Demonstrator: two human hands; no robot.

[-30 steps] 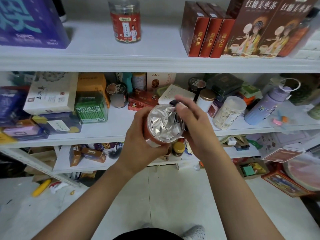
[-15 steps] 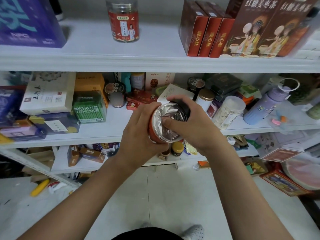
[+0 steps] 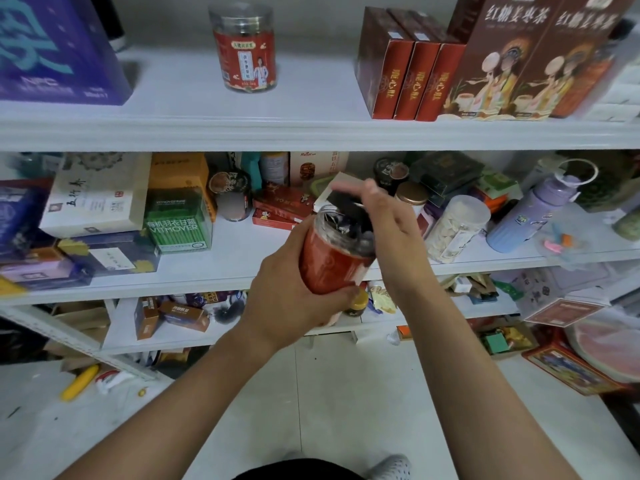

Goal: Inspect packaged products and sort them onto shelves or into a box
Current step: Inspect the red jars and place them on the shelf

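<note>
A clear jar with a red label [image 3: 330, 261] is held in front of the middle shelf, its mouth tilted up and away. My left hand [image 3: 294, 296] grips the jar round its lower body. My right hand [image 3: 384, 230] holds a black lid [image 3: 346, 204] at the jar's mouth; the silver foil seal shows only as a sliver under it. A matching red-label jar [image 3: 244, 46] stands upright on the top shelf [image 3: 311, 133].
Red boxes [image 3: 408, 77] and brown tea boxes [image 3: 512, 60] fill the top shelf's right; a purple box [image 3: 52, 46] stands at its left. The crowded middle shelf [image 3: 225, 271] holds a green box [image 3: 178, 225], a clear jar of white pieces [image 3: 457, 230] and a lilac bottle [image 3: 533, 216].
The jar has turned from mouth-toward-me to nearly upright, showing its red label. My right hand has lifted off the foil seal and now holds the black lid at the mouth.
</note>
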